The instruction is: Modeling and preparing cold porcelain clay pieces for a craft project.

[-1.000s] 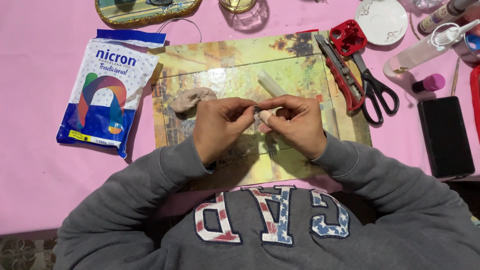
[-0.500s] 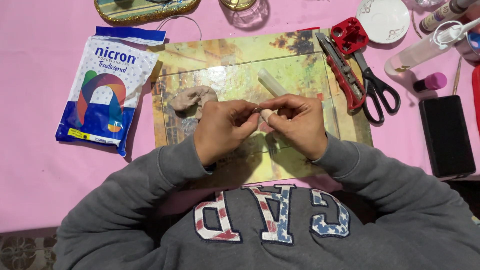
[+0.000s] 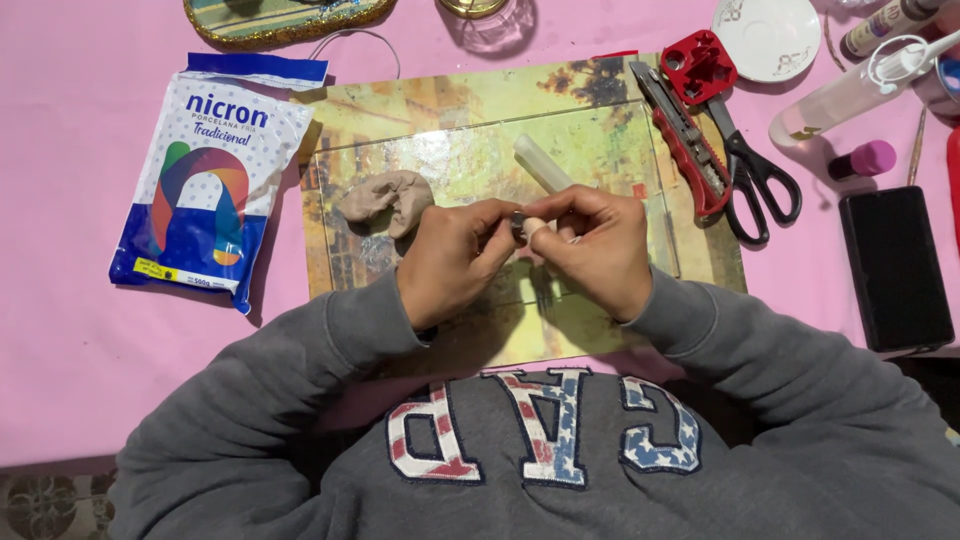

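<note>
Head view: left hand (image 3: 455,262), right hand (image 3: 592,250) together pinching small pale clay piece (image 3: 533,228) above board (image 3: 640,150).

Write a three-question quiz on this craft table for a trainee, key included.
1. True or false: the beige clay lump lies on the pink cloth.
2. What lies directly beside the red utility knife? A scissors B blue-and-white bag C black case
3. Where do the left hand and right hand meet?

Key: 1 false, it lies on the picture mat. 2 A. 3 Over the mat, fingertips pinching a small piece.
</note>
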